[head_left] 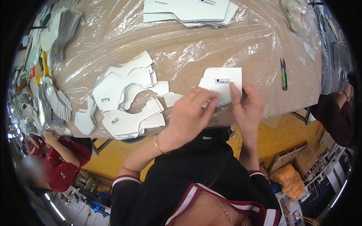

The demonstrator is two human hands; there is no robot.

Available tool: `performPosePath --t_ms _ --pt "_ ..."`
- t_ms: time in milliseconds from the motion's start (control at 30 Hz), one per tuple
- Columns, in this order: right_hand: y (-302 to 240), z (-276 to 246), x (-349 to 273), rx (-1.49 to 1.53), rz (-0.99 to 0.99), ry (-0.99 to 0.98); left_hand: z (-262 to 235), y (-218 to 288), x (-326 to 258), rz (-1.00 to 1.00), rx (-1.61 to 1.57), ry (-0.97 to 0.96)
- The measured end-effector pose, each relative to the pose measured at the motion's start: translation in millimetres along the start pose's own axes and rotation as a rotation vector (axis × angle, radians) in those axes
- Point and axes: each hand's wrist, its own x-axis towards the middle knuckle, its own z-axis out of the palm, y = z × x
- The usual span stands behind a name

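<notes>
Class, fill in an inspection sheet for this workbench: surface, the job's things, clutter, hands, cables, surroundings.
Surface: table covered by crinkled clear plastic sheet.
Job's things: white cut piece with a small dark label, held at the near edge.
Clutter: loose white cut pieces; white stack at the far edge; grey stacks; snips.
Hands: left hand and right hand both pinch the piece.
Cables: nothing seen.
Surroundings: yellow floor, cardboard boxes, a person in red.

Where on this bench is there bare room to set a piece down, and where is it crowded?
Bare plastic sheet lies between the far stack of white pieces and the held white piece, and between the right hand and the snips. Crowded: the white cutouts beside the left hand, and the grey stacks along the left edge.
</notes>
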Motion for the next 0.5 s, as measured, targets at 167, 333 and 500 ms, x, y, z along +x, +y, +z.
performPosePath --t_ms 167,333,500 --pt "1 2 0 -0.110 -0.047 0.039 16 4 -17 -0.123 -0.262 -0.115" --pt "8 2 -1 -0.338 -0.103 0.039 23 -9 -15 -0.090 -0.237 -0.048" --pt "8 4 0 -0.485 -0.104 0.082 22 -15 -11 -0.280 -0.324 -0.076"
